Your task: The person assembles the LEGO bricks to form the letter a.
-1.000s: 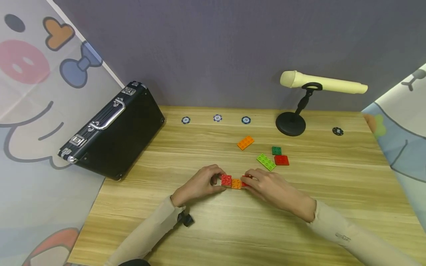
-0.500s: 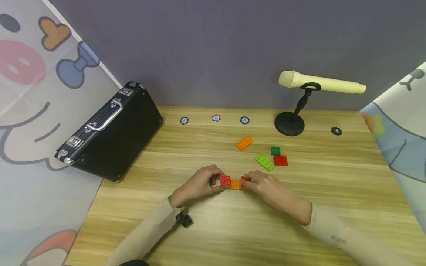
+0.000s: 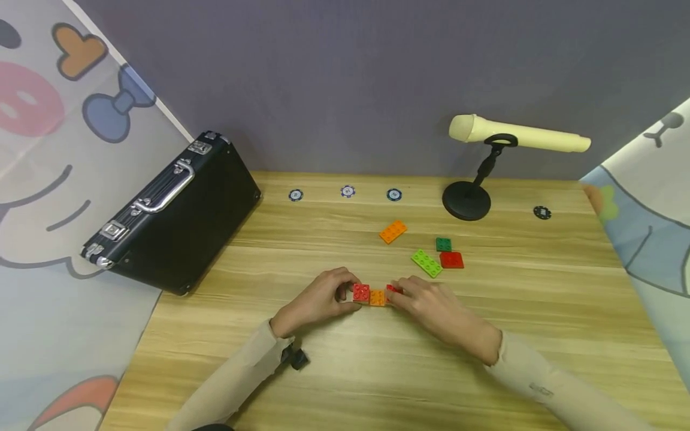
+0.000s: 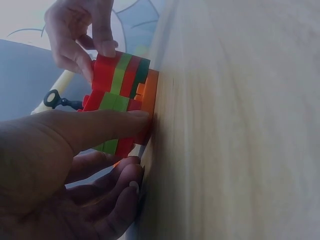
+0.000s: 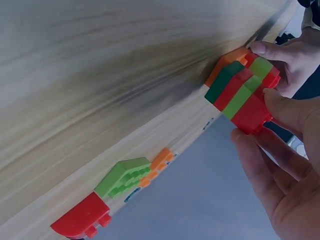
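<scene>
On the table, a low orange building brick (image 3: 377, 298) lies between my hands. With thumb and fingers my left hand (image 3: 318, 302) holds a small stack of red and light green bricks (image 3: 361, 292) at the orange brick's left end. My right hand (image 3: 439, 308) pinches the red top brick of a second stack (image 5: 240, 95), banded red, light green, red and dark green. This stack leans slightly in the left wrist view, its dark green bottom against the orange brick's studs (image 4: 140, 90). Whether it is pressed fully on, I cannot tell.
Beyond the hands lie loose bricks: orange (image 3: 393, 231), light green (image 3: 427, 263), dark green (image 3: 444, 244) and red (image 3: 451, 260). Several poker chips (image 3: 347, 191) line the back. A black case (image 3: 178, 221) stands left; a microphone on a stand (image 3: 467, 200) is at back right.
The head view has shifted slightly, so everything sits a little further left. The right hand has edged very slightly towards the left one. Both hands keep their hold on the stacks.
</scene>
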`<state>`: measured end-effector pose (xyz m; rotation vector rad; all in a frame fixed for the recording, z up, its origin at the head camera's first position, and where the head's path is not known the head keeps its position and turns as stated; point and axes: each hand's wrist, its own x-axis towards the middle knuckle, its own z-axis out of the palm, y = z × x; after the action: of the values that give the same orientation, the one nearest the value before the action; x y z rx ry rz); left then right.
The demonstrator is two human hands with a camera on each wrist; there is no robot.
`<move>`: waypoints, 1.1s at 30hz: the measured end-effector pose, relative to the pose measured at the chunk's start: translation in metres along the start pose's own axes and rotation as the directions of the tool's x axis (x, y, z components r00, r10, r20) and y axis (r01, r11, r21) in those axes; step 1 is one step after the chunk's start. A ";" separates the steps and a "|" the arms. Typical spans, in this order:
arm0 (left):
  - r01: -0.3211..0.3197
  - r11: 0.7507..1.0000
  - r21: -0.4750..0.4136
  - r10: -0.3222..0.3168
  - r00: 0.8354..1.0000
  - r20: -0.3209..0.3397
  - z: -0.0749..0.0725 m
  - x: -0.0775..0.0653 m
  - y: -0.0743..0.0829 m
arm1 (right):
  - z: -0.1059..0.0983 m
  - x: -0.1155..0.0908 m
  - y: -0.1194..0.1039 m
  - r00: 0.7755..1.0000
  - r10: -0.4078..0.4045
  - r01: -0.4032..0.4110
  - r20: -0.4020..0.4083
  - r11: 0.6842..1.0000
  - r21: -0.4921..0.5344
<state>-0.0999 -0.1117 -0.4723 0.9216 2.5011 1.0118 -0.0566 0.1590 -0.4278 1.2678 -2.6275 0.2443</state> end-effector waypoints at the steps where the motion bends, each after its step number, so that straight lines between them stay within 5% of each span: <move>1: 0.001 1.000 -0.001 -0.001 1.000 0.000 0.000 0.000 0.000 | 0.000 0.000 0.000 1.000 -0.006 0.006 -0.008 1.000 -0.009; 8: 0.004 1.000 -0.006 -0.004 1.000 0.004 0.000 0.000 0.001 | -0.002 0.000 -0.001 1.000 -0.029 0.028 -0.008 0.998 -0.058; 14: -0.010 1.000 -0.004 0.010 1.000 -0.002 0.000 0.000 0.001 | -0.008 0.001 0.006 1.000 0.016 -0.016 -0.015 1.000 0.022; 24: 0.011 1.000 0.002 -0.011 1.000 0.004 -0.002 0.001 0.001 | -0.028 -0.005 0.058 0.990 0.139 -0.135 -0.036 0.987 0.089; 28: 0.015 1.000 0.011 -0.014 1.000 -0.010 -0.002 0.001 0.001 | -0.029 -0.006 0.092 0.967 0.255 -0.252 -0.008 0.960 0.124; 33: 0.015 1.000 0.009 -0.015 1.000 0.001 0.000 0.000 0.002 | -0.020 -0.007 0.124 0.904 0.417 -0.424 0.095 0.902 0.081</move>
<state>-0.0987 -0.1107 -0.4703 0.9047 2.5100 0.9964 -0.1471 0.2453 -0.4176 0.7255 -2.9652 0.4070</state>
